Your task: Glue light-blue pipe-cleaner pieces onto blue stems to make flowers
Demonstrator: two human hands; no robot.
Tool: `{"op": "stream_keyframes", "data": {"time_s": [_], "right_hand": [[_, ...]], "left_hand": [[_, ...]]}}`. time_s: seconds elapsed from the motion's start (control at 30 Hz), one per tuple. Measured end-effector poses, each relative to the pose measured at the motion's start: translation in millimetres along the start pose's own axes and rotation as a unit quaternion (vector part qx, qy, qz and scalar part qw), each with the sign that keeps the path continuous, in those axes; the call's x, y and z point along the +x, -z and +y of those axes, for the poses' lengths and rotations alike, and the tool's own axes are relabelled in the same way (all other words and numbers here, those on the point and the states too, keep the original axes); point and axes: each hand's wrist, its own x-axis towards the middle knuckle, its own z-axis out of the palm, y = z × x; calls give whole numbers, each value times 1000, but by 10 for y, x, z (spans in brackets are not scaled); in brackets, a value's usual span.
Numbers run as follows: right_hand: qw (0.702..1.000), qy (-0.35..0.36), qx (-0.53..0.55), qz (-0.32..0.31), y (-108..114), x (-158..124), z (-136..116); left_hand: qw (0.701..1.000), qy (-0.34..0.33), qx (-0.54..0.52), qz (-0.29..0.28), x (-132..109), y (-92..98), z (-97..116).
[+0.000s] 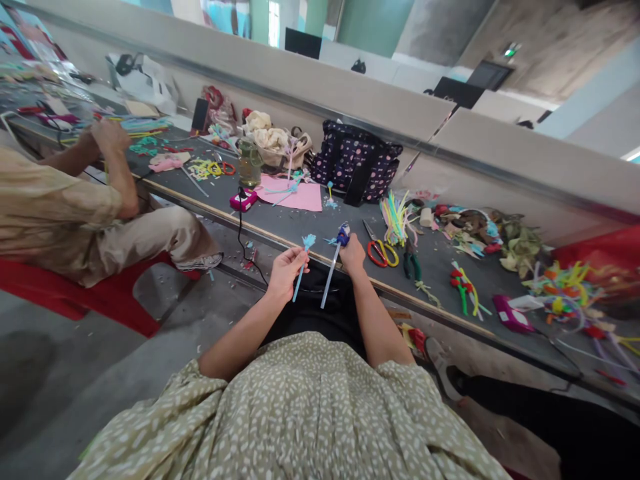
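Between the thumb and fingers of my left hand (287, 272) is a light blue pipe-cleaner flower (309, 241), its stem pointing down toward me. My right hand (353, 255) is closed around a blue hot glue gun (343, 235) at the table's near edge. A long translucent glue stick (330, 277) juts from its back toward my lap. Just right of that hand lie scissors (383, 253) with red and yellow handles, blades apart. Beyond them rests a bundle of pastel pipe cleaners (397, 217), beside dark green pliers (412, 265).
A pink sheet (300, 195), a jar of liquid (249, 163) and a dark patterned bag (356, 157) stand along the back. Magenta boxes (244, 200) with cables sit on the dark table. At left a co-worker (75, 193) sits on a red stool (135, 300).
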Motion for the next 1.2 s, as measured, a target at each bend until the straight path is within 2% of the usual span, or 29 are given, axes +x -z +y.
{"op": "stream_keyframes", "data": {"time_s": [0.13,0.3,0.43,0.57,0.67,0.73,0.83,0.93,1.07,1.2], "right_hand": [[983,13,168,69,32,-95,194],[929,16,352,117,105,-272,302],[889,5,442,122,203,-378,273],[865,12,488,121,321,-475,205],[847,42,519,106,459,-592,108],[835,76,541,71,577,-690,27],[830,135,538,50,751,-835,-87],[840,184,509,37,868,-939,-164],[851,215,475,63,931,-1015,-211],[885,225,397,95,983,-1069,-219]], "left_hand": [[1000,8,-1,-6,-10,-10,-5],[1000,18,9,-19,-45,-46,-11],[999,30,14,-26,-70,-78,-6],[999,38,13,-26,-95,-107,15],[998,52,14,-27,-121,-126,33],[997,63,14,-33,-139,-136,41],[996,69,14,-46,-165,-146,47],[996,64,23,-64,-191,-154,59],[995,53,48,-75,-229,-177,84],[993,27,75,-87,-252,-193,80]]}}
